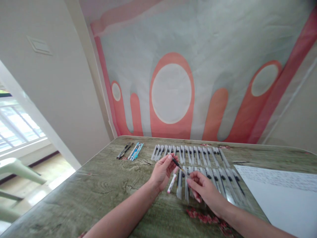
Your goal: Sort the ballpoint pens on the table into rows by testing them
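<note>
A thin pen refill (176, 163), dark along one part and clear toward its lower end, slants between my two hands above the table. My left hand (161, 171) pinches its upper end, tip pointing up and left. The fingers of my right hand (203, 185) are closed around its lower, clear end; whether a separate sleeve is there I cannot tell. Just below my left hand lies a white and pink pen (171, 183). Several clear tubes with black parts are laid side by side in a back row (199, 155) and a front row (223, 183), partly behind my right hand.
Black pens (125, 150) and blue and white pens (135, 151) lie at the table's back left. On the right is a large white sheet (284, 201) with rows of writing. The wooden-patterned table (104, 191) meets a wall with a red pattern.
</note>
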The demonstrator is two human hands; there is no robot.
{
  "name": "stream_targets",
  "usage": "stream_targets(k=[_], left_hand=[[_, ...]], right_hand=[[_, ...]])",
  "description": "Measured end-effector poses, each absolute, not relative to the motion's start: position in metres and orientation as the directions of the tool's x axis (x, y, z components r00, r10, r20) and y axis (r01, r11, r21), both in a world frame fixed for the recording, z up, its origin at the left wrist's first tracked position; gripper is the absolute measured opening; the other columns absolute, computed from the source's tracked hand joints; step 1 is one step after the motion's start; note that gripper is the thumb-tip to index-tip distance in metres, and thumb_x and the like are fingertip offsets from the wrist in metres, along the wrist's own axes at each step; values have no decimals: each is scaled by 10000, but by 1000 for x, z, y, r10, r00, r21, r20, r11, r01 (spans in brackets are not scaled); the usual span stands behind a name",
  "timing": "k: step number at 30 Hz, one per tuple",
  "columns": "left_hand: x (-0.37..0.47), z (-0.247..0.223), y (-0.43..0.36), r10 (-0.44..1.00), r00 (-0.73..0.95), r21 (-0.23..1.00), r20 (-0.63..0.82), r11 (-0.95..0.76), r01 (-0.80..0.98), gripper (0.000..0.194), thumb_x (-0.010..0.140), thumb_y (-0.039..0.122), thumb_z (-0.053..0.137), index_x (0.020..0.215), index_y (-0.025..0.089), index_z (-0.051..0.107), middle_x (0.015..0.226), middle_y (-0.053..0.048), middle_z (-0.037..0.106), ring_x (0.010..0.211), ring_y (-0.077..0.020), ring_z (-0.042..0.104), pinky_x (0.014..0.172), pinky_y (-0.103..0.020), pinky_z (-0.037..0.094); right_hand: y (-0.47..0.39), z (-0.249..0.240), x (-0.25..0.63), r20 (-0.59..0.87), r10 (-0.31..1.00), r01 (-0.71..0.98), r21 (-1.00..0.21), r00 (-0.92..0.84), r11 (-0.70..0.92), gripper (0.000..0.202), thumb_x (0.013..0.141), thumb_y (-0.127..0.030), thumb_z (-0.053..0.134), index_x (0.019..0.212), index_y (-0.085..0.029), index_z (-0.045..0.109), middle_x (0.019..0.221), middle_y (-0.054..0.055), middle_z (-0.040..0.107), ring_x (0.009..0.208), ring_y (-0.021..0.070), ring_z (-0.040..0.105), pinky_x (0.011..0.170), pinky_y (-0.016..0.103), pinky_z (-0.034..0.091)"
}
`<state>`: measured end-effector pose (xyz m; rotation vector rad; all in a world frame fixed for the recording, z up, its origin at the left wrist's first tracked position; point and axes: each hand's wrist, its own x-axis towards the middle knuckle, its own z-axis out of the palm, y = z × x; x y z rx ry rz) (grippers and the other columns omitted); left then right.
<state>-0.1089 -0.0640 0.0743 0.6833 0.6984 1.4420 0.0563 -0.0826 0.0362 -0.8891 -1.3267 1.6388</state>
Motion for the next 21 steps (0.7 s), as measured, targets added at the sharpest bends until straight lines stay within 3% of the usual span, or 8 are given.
stream_targets(k=[7,14,21], left_hand=[[-113,75,-59,999,-4,778,-32,22,-628,235,734,268,589,931,142,595,888,-64,635,808,-127,591,732,-239,460],[-123,74,-50,990,-129,779,-64,-32,-626,226,719,275,604,901,142,594,869,-67,640,773,-111,597,702,-221,458],[-114,69,-60,999,-21,850,-24,9,-527,221,671,312,641,792,133,591,794,-51,630,714,-118,592,702,-245,441]], right_hand=[[-83,36,56,-19,888,-104,-992,-459,-75,336,768,-487,471,904,-180,449,646,-38,532,363,28,353,326,155,272],[-84,39,56,-5,896,-89,-995,-444,-50,370,761,-521,451,893,-176,471,655,-27,546,375,34,364,342,164,263],[-83,38,55,8,891,-98,-994,-455,-42,317,793,-472,441,900,-175,460,656,-28,552,377,29,366,343,156,262]])
